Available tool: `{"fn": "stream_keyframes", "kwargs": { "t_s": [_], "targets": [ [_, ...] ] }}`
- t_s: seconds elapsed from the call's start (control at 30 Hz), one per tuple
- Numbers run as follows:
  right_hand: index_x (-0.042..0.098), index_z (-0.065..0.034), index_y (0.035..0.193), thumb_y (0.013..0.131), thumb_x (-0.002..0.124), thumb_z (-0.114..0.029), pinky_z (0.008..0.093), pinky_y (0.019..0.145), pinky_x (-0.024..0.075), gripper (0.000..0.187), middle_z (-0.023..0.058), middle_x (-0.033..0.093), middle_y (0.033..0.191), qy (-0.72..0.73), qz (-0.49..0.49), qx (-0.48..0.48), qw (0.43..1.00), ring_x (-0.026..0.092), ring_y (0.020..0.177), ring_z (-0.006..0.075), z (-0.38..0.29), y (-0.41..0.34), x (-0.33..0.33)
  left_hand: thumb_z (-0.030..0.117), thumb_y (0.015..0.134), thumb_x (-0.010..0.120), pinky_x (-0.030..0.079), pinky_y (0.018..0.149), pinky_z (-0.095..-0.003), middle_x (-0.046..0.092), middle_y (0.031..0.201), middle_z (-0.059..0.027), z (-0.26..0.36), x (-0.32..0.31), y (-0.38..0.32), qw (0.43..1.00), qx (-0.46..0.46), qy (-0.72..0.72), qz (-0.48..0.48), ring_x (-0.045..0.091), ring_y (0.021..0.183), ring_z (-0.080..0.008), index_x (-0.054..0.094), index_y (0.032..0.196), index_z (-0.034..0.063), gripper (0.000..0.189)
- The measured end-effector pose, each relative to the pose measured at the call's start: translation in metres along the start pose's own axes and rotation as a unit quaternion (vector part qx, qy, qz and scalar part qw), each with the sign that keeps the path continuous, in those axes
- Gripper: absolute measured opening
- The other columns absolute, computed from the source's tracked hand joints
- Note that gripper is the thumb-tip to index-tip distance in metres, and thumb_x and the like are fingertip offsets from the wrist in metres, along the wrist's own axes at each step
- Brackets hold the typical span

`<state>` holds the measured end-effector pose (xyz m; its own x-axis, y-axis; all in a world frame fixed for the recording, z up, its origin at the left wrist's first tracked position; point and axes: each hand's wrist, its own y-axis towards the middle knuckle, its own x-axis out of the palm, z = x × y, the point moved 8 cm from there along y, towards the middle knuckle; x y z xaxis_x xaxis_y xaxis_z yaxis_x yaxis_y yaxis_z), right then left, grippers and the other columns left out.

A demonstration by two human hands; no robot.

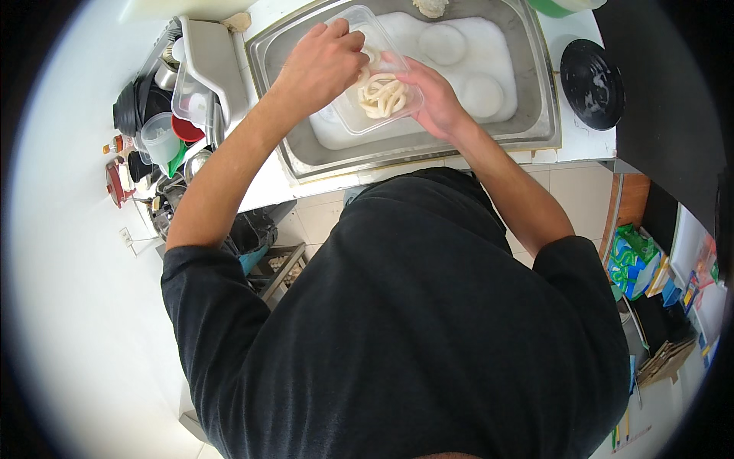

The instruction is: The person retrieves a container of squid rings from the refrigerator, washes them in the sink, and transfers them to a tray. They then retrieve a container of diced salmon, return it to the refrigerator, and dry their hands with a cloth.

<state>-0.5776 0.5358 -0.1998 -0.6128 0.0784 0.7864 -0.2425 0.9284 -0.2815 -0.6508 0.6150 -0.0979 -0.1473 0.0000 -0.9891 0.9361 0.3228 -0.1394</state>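
A clear plastic container [352, 119] is held tilted over the steel sink [298, 146]. Pale, thick, ring-like or noodle-like pieces [383, 96] lie in it. My right hand [433, 97] grips the container's right side, with fingers at its edge. My left hand [328, 66] reaches over the container, its fingers curled at the pale pieces; whether it pinches one is hidden. White foamy water [401, 34] fills much of the sink, with two round shapes [442, 44] under the foam.
A black plate [592, 84] with suds lies right of the sink. At left, a white dish rack [215, 63] stands near black bowls [135, 106], plastic tubs [160, 137] and utensils. A pale lump [431, 7] sits at the sink's far edge, near a green-tinted container [559, 7].
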Motion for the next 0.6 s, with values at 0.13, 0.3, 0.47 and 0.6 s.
{"fn": "stream_keyframes", "kwargs": {
  "t_s": [0.13, 0.3, 0.47, 0.6],
  "targets": [
    [0.04, 0.0005, 0.146, 0.098, 0.055, -0.018, 0.0406, 0.091, 0.059, 0.053, 0.0134, 0.059, 0.129, 0.029, -0.007, -0.002, 1.0, 0.064, 0.116, 0.0224, 0.002, 0.004, 0.0, 0.017, 0.078, 0.076, 0.045, 0.09, -0.0361, 0.064, 0.103, -0.0017, 0.0, 0.0, 0.004, 1.0, -0.017, 0.0, -0.011, 0.055, 0.103, -0.0226, 0.074, 0.096, 0.0108, 0.02],
    [0.039, -0.0001, 0.148, 0.099, 0.053, -0.017, 0.0411, 0.093, 0.0588, 0.054, 0.0159, 0.058, 0.132, 0.018, -0.009, -0.016, 1.0, 0.063, 0.118, 0.024, -0.002, 0.006, -0.005, 0.013, 0.076, 0.078, 0.048, 0.088, -0.0377, 0.066, 0.096, -0.0034, -0.017, -0.015, 0.002, 0.997, -0.046, -0.068, 0.013, 0.057, 0.098, -0.0255, 0.074, 0.095, 0.0093, 0.02],
    [0.037, -0.0002, 0.15, 0.1, 0.052, -0.018, 0.0424, 0.093, 0.0582, 0.055, 0.0174, 0.058, 0.134, 0.02, -0.02, -0.001, 1.0, 0.063, 0.119, 0.0256, -0.003, 0.007, -0.006, 0.014, 0.08, 0.077, 0.05, 0.083, -0.0394, 0.069, 0.095, -0.0063, -0.037, -0.035, -0.001, 0.985, -0.099, -0.141, 0.006, 0.059, 0.093, -0.0276, 0.074, 0.096, 0.0047, 0.019],
    [0.038, -0.0004, 0.149, 0.099, 0.053, -0.02, 0.0451, 0.093, 0.0574, 0.056, 0.0168, 0.058, 0.134, 0.022, -0.011, 0.001, 1.0, 0.062, 0.118, 0.0263, -0.001, 0.008, -0.006, 0.019, 0.085, 0.075, 0.051, 0.08, -0.0394, 0.07, 0.09, -0.011, -0.05, -0.057, -0.002, 0.971, -0.16, -0.173, 0.031, 0.062, 0.087, -0.0279, 0.073, 0.096, 0.0014, 0.021]
  ]
}}
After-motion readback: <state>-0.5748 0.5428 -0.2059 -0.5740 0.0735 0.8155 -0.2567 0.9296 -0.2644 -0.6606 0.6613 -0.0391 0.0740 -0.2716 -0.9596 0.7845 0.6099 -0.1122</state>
